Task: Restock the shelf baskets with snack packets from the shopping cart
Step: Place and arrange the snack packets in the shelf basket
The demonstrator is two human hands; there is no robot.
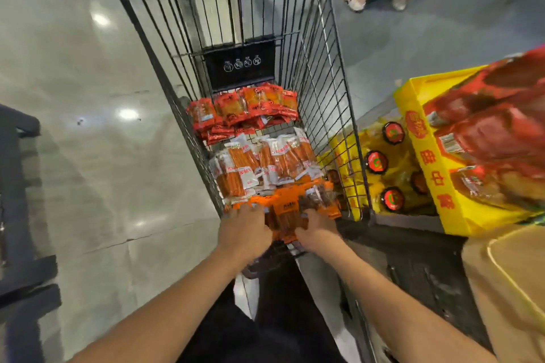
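Both hands, the left hand (pixel 244 227) and right hand (pixel 317 230), have fingers curled around a bunch of orange snack packets (pixel 287 209) at the near end of the shopping cart (pixel 333 91); lifting them level should prevent spills.

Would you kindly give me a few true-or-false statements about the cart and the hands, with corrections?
1. Both hands, left hand and right hand, grip the orange packets. True.
2. The shopping cart is empty. False: it holds red packets at the far end and clear sausage packets in the middle.
3. A yellow tray of red packages sits right of the cart. True.
4. The red packets lie nearest the person. False: the orange packets are nearest.
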